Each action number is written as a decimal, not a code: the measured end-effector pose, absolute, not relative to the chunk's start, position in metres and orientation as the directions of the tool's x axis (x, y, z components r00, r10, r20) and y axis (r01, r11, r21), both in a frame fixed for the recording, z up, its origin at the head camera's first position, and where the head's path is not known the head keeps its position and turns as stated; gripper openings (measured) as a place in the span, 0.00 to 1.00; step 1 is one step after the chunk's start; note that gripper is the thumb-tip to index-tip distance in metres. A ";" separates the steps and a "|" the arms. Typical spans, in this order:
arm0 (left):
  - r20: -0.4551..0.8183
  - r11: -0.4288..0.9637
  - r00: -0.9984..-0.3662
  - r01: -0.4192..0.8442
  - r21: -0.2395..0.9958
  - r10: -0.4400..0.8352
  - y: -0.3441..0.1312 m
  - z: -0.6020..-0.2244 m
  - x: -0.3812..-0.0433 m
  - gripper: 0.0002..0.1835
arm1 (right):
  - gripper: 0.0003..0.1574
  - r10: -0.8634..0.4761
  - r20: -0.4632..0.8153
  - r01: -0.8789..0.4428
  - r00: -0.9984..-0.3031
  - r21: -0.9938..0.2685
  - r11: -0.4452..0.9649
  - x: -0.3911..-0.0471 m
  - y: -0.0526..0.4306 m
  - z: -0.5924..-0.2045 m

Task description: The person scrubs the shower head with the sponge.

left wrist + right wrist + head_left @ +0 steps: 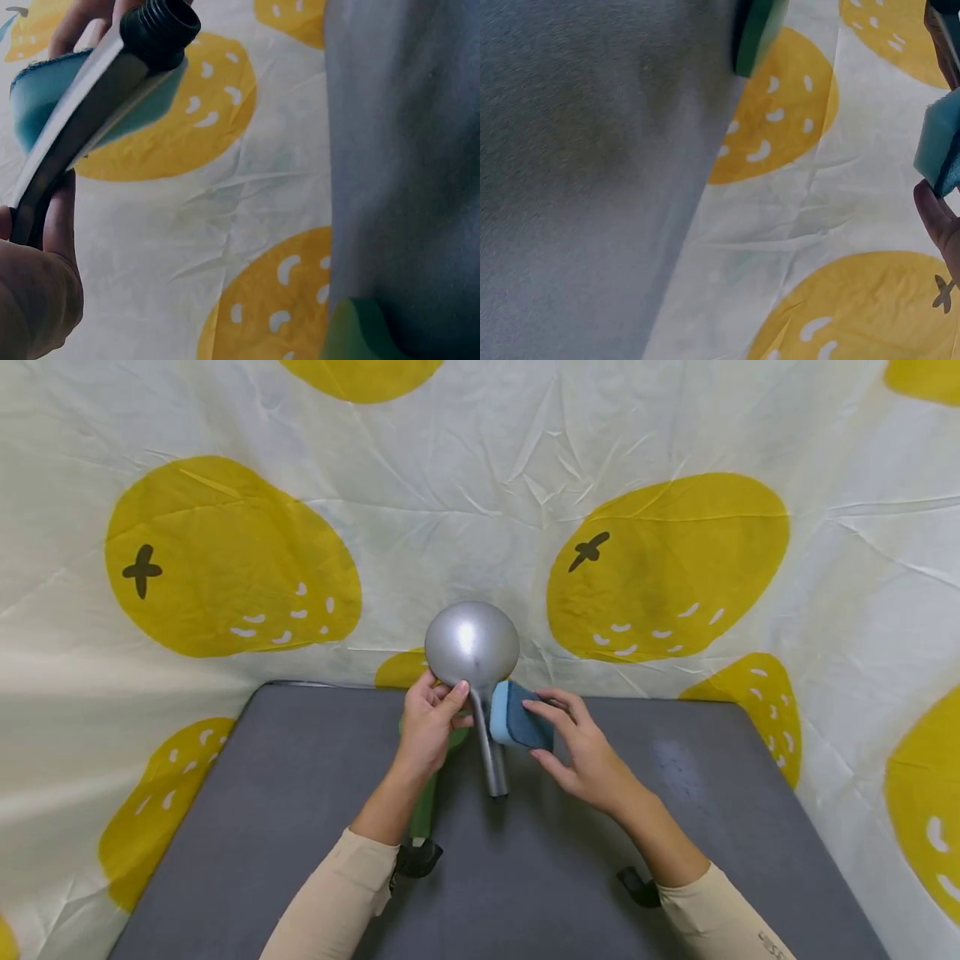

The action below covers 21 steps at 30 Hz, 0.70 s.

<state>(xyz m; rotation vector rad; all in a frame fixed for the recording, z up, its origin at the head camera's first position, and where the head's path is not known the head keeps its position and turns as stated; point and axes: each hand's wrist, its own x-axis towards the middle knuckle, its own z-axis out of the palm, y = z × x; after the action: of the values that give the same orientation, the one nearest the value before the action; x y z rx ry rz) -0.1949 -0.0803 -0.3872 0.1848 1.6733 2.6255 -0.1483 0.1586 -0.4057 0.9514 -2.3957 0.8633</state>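
A silver shower head (471, 643) is held up over the table, its round head on top and its handle slanting down. My left hand (431, 727) grips it at the neck, the thumb lying across the front. In the left wrist view, the handle (79, 112) ends in a black threaded collar (154, 34). My right hand (581, 747) pinches a two-tone blue sponge (517, 717) between thumb and fingers. The sponge's light blue side is right at the handle; its dark blue side faces the right palm. Part of the sponge also shows in the right wrist view.
Below my left hand, a green long-handled thing (423, 810) lies on the dark grey table (585, 893), partly hidden by that arm. Behind the table and along its sides hangs a white cloth (465, 468) printed with yellow fruit. Black straps circle both wrists.
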 end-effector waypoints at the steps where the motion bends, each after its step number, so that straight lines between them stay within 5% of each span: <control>1: 0.088 -0.431 -0.993 0.045 0.901 0.080 -0.080 -0.387 -0.195 0.20 | 0.46 -0.461 0.572 -0.720 -0.678 -0.391 0.574 -0.148 0.159 -0.406; 11: 0.108 -0.513 -0.993 0.120 0.850 -0.054 -0.085 -0.387 -0.201 0.20 | 0.43 -0.529 0.533 -0.746 -0.660 -0.380 0.548 -0.126 0.157 -0.416; 21: 0.054 -0.488 -0.987 0.121 0.864 -0.150 -0.081 -0.394 -0.205 0.15 | 0.49 -0.345 0.677 -0.700 -0.650 -0.357 0.618 -0.099 0.144 -0.440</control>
<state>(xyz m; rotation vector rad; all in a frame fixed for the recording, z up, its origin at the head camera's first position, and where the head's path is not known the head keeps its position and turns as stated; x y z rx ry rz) -0.2051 -0.0813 -0.3942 -0.0475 1.6543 2.8537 -0.0991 0.1441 -0.4400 0.8191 -2.2814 0.8331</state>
